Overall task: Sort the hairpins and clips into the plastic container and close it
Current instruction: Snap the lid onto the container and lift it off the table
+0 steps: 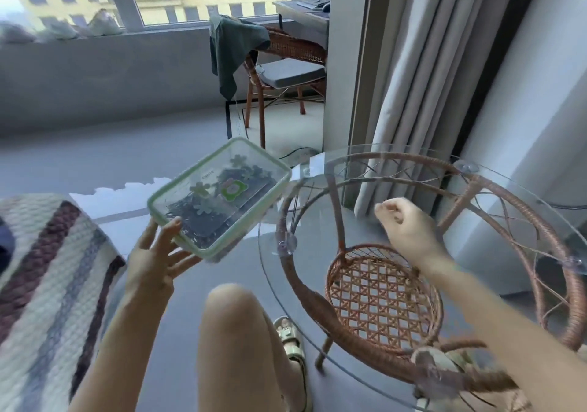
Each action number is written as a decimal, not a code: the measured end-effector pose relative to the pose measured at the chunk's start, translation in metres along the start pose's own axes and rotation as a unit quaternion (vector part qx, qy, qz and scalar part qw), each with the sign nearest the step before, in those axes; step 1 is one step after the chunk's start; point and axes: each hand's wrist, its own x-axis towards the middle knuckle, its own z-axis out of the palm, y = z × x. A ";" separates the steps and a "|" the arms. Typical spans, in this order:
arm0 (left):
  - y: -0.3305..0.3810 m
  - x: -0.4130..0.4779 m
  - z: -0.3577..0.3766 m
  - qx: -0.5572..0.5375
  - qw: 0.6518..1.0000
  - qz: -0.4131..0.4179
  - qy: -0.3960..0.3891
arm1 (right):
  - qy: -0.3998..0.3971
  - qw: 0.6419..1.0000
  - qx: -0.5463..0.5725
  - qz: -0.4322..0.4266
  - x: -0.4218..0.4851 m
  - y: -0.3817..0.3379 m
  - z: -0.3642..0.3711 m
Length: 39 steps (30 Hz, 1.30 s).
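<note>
A clear plastic container (pixel 219 197) with a pale green rim has its lid on and is tilted, held in the air left of the glass table. Through the lid I see dark hairpins, pale flower clips and a green flower clip (pixel 232 189). My left hand (pixel 155 259) supports the container from below at its near corner, fingers spread and straight against it. My right hand (pixel 405 226) hovers over the glass table top with its fingers curled into a loose fist, holding nothing.
A round glass table top (pixel 495 189) rests on a rattan frame with a woven basket shelf (pixel 382 297) beneath. A striped knit cushion (pixel 47 278) lies at left. My knee (pixel 232 316) is below the container. A rattan chair (pixel 286 71) stands by the window; curtains hang at right.
</note>
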 end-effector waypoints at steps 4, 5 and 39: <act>-0.014 0.036 -0.039 -0.025 0.993 -0.014 0.116 | 0.036 0.976 -0.212 0.033 0.027 0.053 -0.022; -0.020 0.045 -0.044 -0.019 0.990 -0.018 0.136 | 0.021 0.969 -0.244 0.033 0.032 0.062 -0.021; -0.283 0.079 0.182 0.190 0.867 -0.277 -0.368 | 0.034 0.934 -0.356 -0.025 0.047 0.085 -0.003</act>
